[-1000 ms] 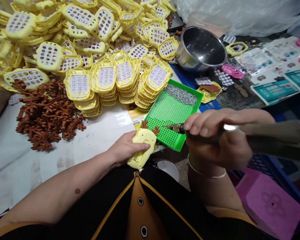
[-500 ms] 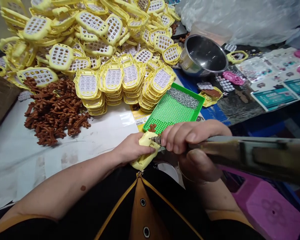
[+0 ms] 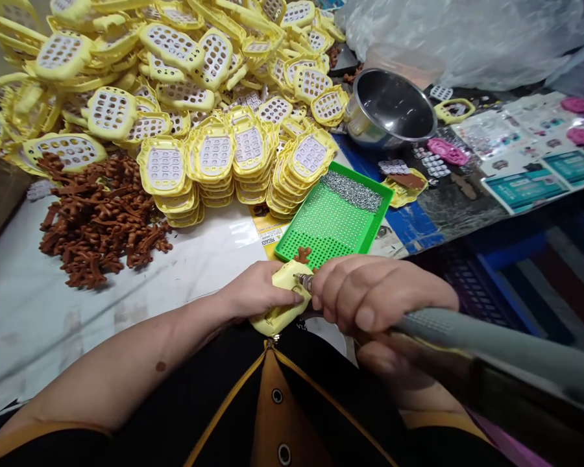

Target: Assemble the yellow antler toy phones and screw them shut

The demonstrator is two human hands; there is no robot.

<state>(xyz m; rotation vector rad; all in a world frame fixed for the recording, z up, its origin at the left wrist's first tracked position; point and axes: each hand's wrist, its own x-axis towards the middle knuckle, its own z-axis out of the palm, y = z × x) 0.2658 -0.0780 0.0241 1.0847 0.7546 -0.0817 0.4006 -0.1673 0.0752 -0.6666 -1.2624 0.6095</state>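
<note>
My left hand (image 3: 253,292) is closed around a yellow plastic toy shell (image 3: 283,318), close in front of my body, with the thumb across its face. A brown antler-shaped piece (image 3: 302,254) sticks out at the shell's far end. In my right hand (image 3: 384,292) is a long grey electric screwdriver (image 3: 486,337), slanting down to the right, fingers wrapped round its front part. The screwdriver's tip meets the shell's upper part; my hand hides some of that area. Just beyond the hands lies a green tray (image 3: 380,228) with many small metal screws (image 3: 354,190) at its far end.
Stacks of yellow keypad shells (image 3: 209,155) stand behind a white work surface (image 3: 199,266). A large heap of similar shells (image 3: 111,113) rises at the back left. Brown antler pieces (image 3: 102,224) are piled on the left. A metal bowl (image 3: 355,123) and printed sheets (image 3: 520,188) are at the right.
The screwdriver's rear end has swung downward, and my right hand has turned with it. Its tip remains at the yellow shell, which has shifted slightly.
</note>
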